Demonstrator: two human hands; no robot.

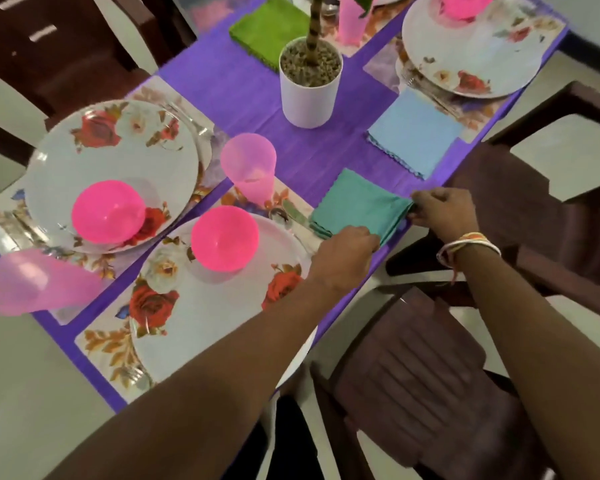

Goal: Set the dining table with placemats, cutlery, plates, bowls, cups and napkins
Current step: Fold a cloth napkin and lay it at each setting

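Teal napkin [357,206] sits at the table's near edge, right of the near floral plate [215,313], lying on the purple tablecloth [250,95]. Left grip [343,258] is clamped on its near edge, fingers curled under. Right grip [444,211] pinches its right corner at the table edge. Bangles [468,244] on the right wrist.

Around it:
- Knife and spoon [291,216] lie just beside the napkin's left corner, between the napkin and the plate.
- Blue napkin [413,133] is near, further up the same edge, with a scalloped hem.
- White pot [309,95] stands mid-table, gravel-filled with a plant stem. Green napkin [267,32] lies behind it.
- Translucent pink cup [250,171] stands upright above the near plate. Glossy pink bowl [224,237] sits on that plate.
- Second floral plate [111,157] is to the left, carrying another pink bowl [108,216]. Third plate [471,53] is at the far right.
- Blurred pink cup [35,285] shows at the left edge.
- Fork [136,375] lies on the near floral placemat [101,348], left of the plate.

The napkins are folded cloth squares. The plates are smooth and round with a rose print.

Brown plastic chair [413,393] with a ribbed seat is tucked under the near edge, below both arms. More chairs stand round the table. Pale floor [25,393].
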